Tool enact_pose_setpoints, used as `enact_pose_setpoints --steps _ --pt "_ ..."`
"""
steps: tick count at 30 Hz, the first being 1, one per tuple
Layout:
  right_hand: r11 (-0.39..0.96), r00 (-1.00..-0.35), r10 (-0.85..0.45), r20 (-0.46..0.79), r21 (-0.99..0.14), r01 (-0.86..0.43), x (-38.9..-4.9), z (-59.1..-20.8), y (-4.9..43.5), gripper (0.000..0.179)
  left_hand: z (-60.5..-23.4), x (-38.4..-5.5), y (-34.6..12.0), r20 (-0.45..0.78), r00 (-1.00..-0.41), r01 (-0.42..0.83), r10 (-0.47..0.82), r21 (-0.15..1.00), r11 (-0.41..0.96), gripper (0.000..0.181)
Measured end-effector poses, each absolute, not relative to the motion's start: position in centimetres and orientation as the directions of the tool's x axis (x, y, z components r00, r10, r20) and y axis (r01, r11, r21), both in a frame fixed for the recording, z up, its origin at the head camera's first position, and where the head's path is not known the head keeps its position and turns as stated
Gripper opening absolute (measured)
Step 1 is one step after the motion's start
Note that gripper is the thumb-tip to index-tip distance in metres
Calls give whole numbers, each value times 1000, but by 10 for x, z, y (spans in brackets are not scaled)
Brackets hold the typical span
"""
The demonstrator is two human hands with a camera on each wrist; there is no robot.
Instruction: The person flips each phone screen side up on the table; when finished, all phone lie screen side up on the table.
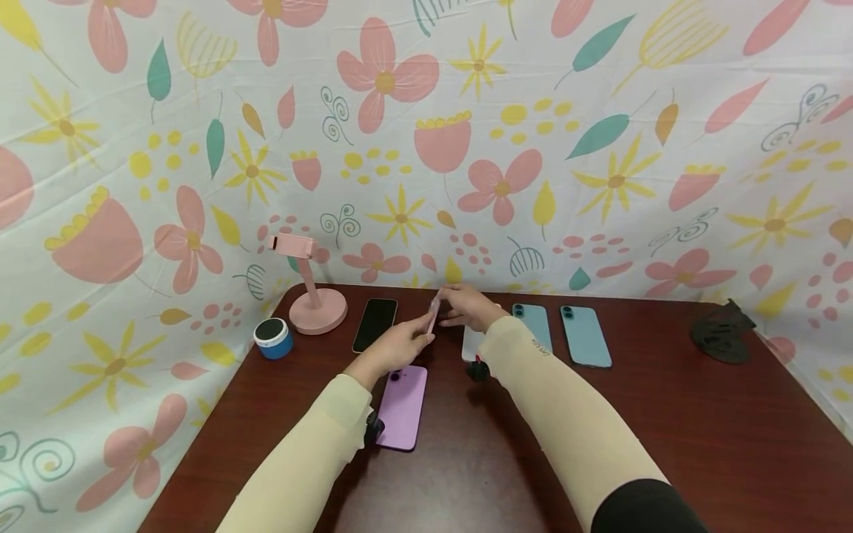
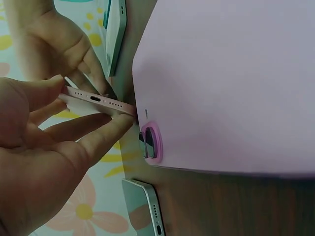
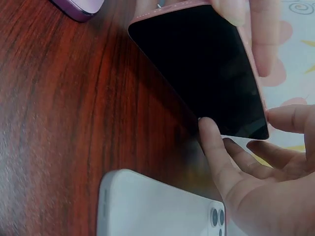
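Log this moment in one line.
left hand: grips pink phone | right hand: grips its opposite end | purple phone: on table, camera side up | white phone: same

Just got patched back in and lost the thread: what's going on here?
A person is holding a pink phone up on edge, its dark screen facing right. The left grip has its port end, the right grip the far end. On the table, a purple phone lies back up, nearer the person. A black phone lies to the left; a white phone and two blue phones lie to the right.
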State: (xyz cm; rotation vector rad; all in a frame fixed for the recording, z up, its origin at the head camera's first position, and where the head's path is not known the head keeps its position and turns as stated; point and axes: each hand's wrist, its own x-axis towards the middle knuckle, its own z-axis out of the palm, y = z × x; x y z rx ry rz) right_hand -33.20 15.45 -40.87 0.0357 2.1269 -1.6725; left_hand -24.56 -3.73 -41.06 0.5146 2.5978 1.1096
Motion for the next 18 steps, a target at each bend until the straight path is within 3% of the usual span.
enact_pose_setpoints --steps 10,18 --pt "199 -909 -256 -329 -938 283 -330 -414 150 29 -408 -245 -39 -147 -897 173 418 752 636 61" --pt "219 -891 -289 -349 -931 293 -329 -417 147 53 -409 -245 -38 -119 -906 201 407 724 660 61"
